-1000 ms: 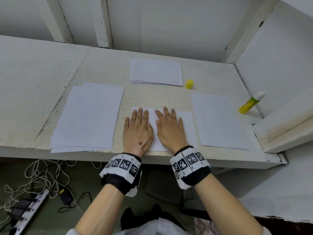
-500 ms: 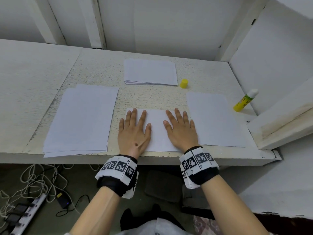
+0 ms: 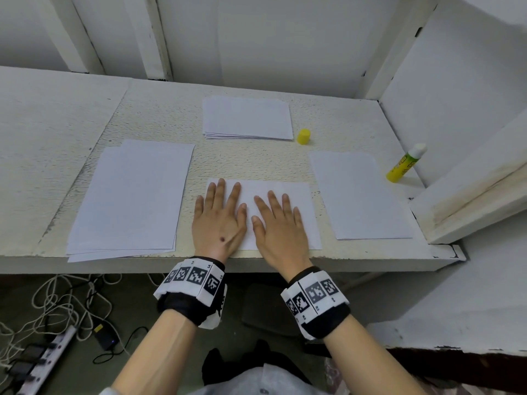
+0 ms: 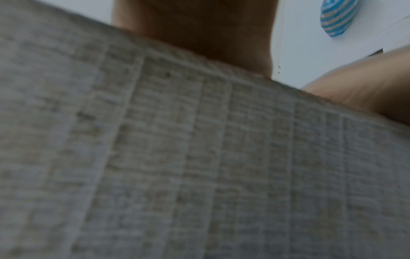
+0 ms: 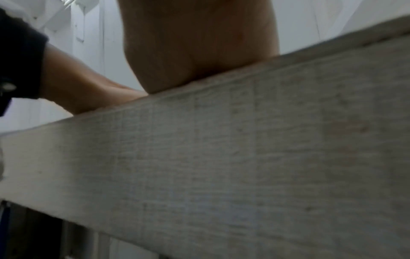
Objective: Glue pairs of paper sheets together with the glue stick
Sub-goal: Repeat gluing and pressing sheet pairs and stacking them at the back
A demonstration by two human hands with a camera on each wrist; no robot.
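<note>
- Both hands lie flat, fingers straight and spread, on the centre sheet (image 3: pixel 282 192) at the near edge of the table (image 3: pixel 256 161); neither grips anything.
- Change over the last second: the hands start side by side mid-sheet, spread apart toward its left and right edges half a second ago, and now sit close together again. Left hand (image 3: pixel 219 220) covers the sheet's left edge; right hand (image 3: pixel 281 226) sits mid-sheet.
- Reading: a smoothing stroke out and back, pressing a glued pair so the layers bond. Whether two layers lie there cannot be told.
- Glue stick (image 3: pixel 406 163) stands uncapped, leaning against the right wall, well apart from both hands; yellow cap (image 3: pixel 303 136) sits beside the far stack (image 3: pixel 247 118).
- Left stack (image 3: pixel 131 198) and right sheet (image 3: pixel 359 195) lie untouched.
- Judgement: this pair is near done; next pair probably follows.
- Wrist views: only the table edge and each hand's underside.
</note>
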